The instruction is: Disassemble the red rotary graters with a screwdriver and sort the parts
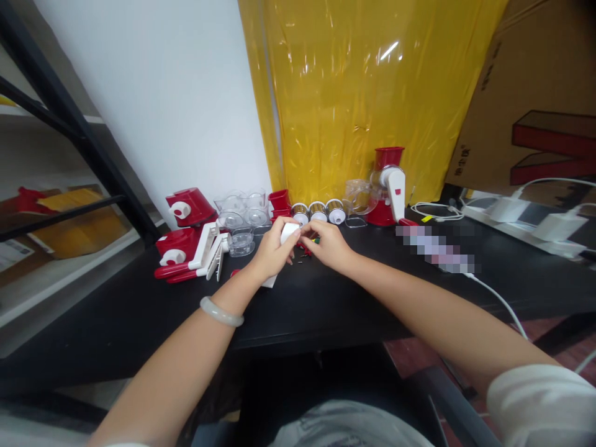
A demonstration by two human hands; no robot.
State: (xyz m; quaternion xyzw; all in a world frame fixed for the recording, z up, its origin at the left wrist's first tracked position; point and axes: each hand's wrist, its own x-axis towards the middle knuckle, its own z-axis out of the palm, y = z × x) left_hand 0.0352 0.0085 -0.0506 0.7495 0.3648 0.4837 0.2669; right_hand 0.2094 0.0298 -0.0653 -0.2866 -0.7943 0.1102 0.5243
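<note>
My left hand [274,248] is closed around a white plastic piece [289,232] and holds it a little above the black table. Close against that piece, the fingers of my right hand [328,244] are pinched together; whatever is between them is too small to make out. Small red bits [305,251] and a tiny screw-like piece [300,262] lie on the table beneath the hands. Partly covered by my left hand and wrist is a flat white part [270,281]. Behind the hands stand three metal grater drums [335,212] with white ends.
Red grater bases [190,207] and white crank handles [207,251] lie at left, beside clear plastic parts [241,242]. An assembled red rotary grater [384,192] stands at back right. A power strip [516,230], cables and a cardboard box [535,81] are farther right.
</note>
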